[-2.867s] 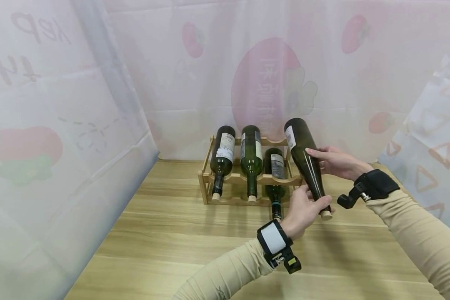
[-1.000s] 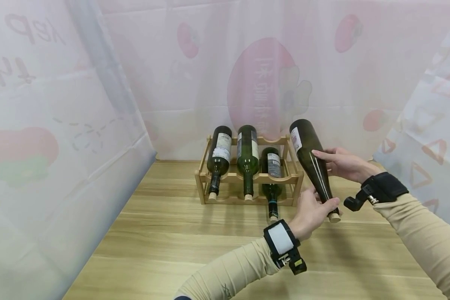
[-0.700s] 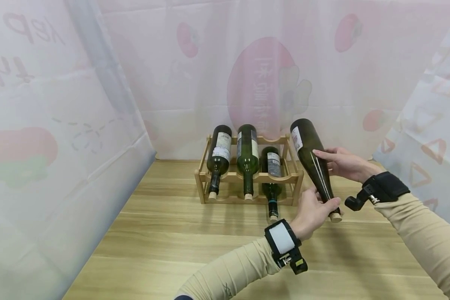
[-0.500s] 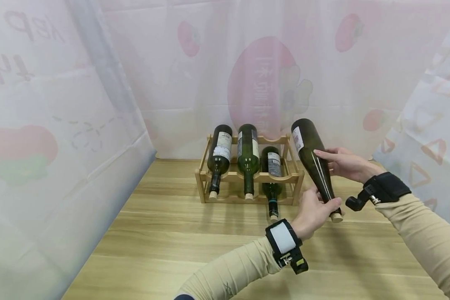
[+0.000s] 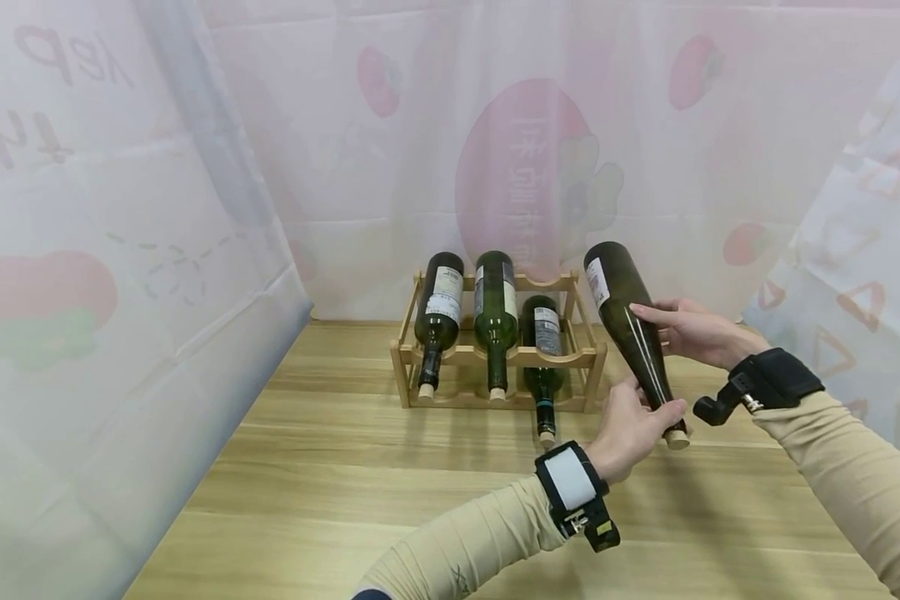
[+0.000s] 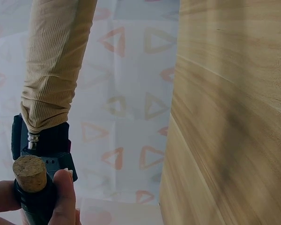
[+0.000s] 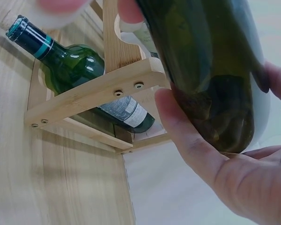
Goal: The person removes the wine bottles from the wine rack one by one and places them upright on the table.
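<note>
A dark green wine bottle (image 5: 633, 329) hangs tilted in the air to the right of the wooden rack, its corked neck pointing down toward me. My left hand (image 5: 630, 429) grips the neck; in the left wrist view the cork (image 6: 30, 172) pokes out between thumb and fingers. Around the bottle's body curls my right hand (image 5: 697, 332), thumb on top. The wooden wine rack (image 5: 562, 358) bears two bottles on its upper tier, a left one (image 5: 440, 308) and a middle one (image 5: 497, 308). A third bottle (image 5: 546, 333) lies on the lower tier at the right.
The rack stands on a wood-grain table (image 5: 307, 500). Printed white curtains (image 5: 390, 167) enclose the table at the back and on both sides. In the right wrist view the rack's side rail (image 7: 84, 93) runs close beside the held bottle.
Both hands have shifted slightly right with the tilted bottle, away from the rack. The racked bottles keep their places; the small shift in view comes with the head camera.
</note>
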Tool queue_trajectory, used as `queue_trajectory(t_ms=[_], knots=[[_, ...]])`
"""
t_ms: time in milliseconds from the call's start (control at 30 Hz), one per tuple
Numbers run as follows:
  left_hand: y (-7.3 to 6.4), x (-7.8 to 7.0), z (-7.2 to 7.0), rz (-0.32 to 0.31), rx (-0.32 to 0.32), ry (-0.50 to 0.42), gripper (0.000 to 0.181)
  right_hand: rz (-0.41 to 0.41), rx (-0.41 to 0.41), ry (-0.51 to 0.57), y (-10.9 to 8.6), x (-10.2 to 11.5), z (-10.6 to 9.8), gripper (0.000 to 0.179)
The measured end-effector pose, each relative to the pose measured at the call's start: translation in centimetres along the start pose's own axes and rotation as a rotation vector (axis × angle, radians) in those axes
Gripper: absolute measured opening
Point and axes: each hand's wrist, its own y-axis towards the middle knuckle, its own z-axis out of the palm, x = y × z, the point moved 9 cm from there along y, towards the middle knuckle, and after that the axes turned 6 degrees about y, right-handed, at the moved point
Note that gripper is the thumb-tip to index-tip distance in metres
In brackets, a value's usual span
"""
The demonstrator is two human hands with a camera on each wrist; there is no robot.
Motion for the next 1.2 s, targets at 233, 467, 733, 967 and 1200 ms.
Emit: queue_trajectory(t_ms=[233, 467, 733, 967, 1200], knots=[[0.09, 0.1, 0.36, 0.004, 0.003, -0.004, 0.02, -0.007, 0.001, -0.019, -0.23, -0.08, -0.26, 0.049], [0.2, 0.44, 0.73, -0.015, -0.004, -0.012, 0.019, -0.001, 0.002, -0.025, -0.38, -0.28, -0.52, 0.051], [0.22, 0.62, 0.85, -0.035, -0.04, 0.051, 0.018, -0.002, 0.016, -0.039, -0.77, -0.23, -0.6, 0.055], [0.19, 0.59, 1.01, -0.043, -0.069, 0.083, 0.015, 0.002, 0.019, -0.028, -0.92, -0.23, -0.67, 0.051], [0.13, 0.63, 0.95, -0.048, -0.099, 0.152, 0.014, 0.007, 0.015, -0.038, -0.92, -0.54, -0.91, 0.055]])
